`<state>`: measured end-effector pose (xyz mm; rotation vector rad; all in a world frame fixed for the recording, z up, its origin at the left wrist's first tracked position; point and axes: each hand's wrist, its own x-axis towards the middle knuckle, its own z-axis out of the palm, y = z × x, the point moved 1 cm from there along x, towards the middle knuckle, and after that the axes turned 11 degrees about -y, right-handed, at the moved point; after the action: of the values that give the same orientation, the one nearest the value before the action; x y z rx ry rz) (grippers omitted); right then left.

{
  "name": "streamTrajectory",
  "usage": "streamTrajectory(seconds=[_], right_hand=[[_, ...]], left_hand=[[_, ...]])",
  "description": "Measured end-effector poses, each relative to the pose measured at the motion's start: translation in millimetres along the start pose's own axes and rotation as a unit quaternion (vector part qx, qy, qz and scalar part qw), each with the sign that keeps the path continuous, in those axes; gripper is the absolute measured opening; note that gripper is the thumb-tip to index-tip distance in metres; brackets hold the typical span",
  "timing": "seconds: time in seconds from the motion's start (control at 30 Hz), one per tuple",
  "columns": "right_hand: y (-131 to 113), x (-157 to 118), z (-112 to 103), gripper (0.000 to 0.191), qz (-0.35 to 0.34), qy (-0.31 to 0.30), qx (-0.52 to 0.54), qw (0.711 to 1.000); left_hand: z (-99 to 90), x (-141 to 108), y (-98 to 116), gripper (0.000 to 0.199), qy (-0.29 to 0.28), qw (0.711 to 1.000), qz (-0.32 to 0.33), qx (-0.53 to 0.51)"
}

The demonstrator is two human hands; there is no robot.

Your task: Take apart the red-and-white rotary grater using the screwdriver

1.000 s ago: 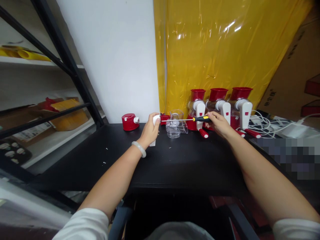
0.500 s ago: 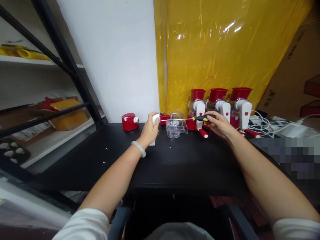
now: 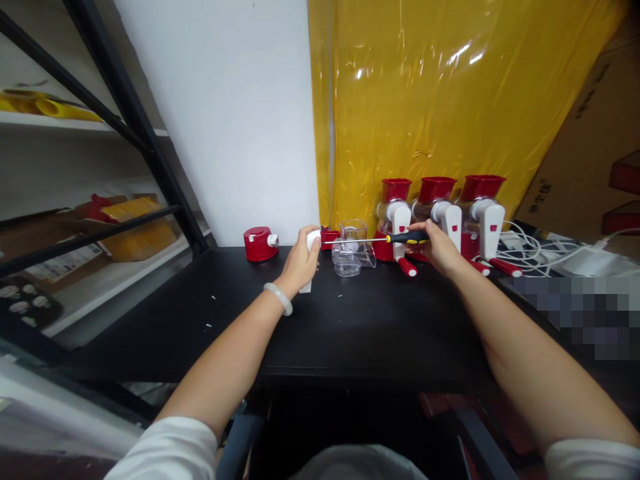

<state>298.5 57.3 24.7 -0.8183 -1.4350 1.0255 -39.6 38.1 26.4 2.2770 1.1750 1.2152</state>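
My left hand (image 3: 298,261), with a pale bangle at its wrist, is closed around a white plastic crank arm (image 3: 313,238) that sticks out above and below the fingers. In my right hand (image 3: 441,251) is a screwdriver (image 3: 406,237) with a black and yellow handle, gripped by the fingers. Its long shaft lies level and points left, with the tip at the crank arm; the exact contact point is too small to tell. Behind the shaft stands a clear plastic housing (image 3: 349,261). A red part (image 3: 329,240) sits just beyond my left fingertips.
A round red base (image 3: 261,245) stands left on the black table (image 3: 320,340). Three red and white rotary graters (image 3: 401,223) line the back right, near white cables (image 3: 530,250). A black-framed shelf (image 3: 143,143) rises at left; a white panel (image 3: 225,120) stands behind.
My right hand has shifted slightly and its fingers have turned around the screwdriver handle. My left hand and the crank arm have barely moved.
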Motion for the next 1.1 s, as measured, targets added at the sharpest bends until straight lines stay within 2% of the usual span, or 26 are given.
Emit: streamTrajectory(seconds=[0.17,0.33,0.5,0.8,1.03,1.1], right_hand=[[2,-1,0,0.049,-0.001,-0.023,-0.036,0.999],[-1,-3,2,0.048,-0.009,-0.010,0.011,1.000],[-3,-4,4,0.040,-0.024,-0.040,0.066,0.997],[-13,-14,5,0.039,0.003,-0.071,0.143,0.987],[-9,-6,1,0.035,-0.007,-0.036,0.090,0.995],[-4,-2,-1,0.043,0.005,-0.010,0.052,0.999]], left_hand=[[-0.4,0,-2,0.038,0.004,1.000,-0.013,-0.010],[-0.8,0,-2,0.038,0.003,1.000,-0.011,-0.009],[-1.1,0,0,0.038,0.007,1.000,-0.003,-0.006],[0.2,0,-2,0.037,0.010,1.000,-0.007,0.001],[1.9,-1,1,0.037,-0.002,1.000,-0.011,-0.008],[1.6,-1,0,0.040,-0.003,1.000,-0.012,-0.013]])
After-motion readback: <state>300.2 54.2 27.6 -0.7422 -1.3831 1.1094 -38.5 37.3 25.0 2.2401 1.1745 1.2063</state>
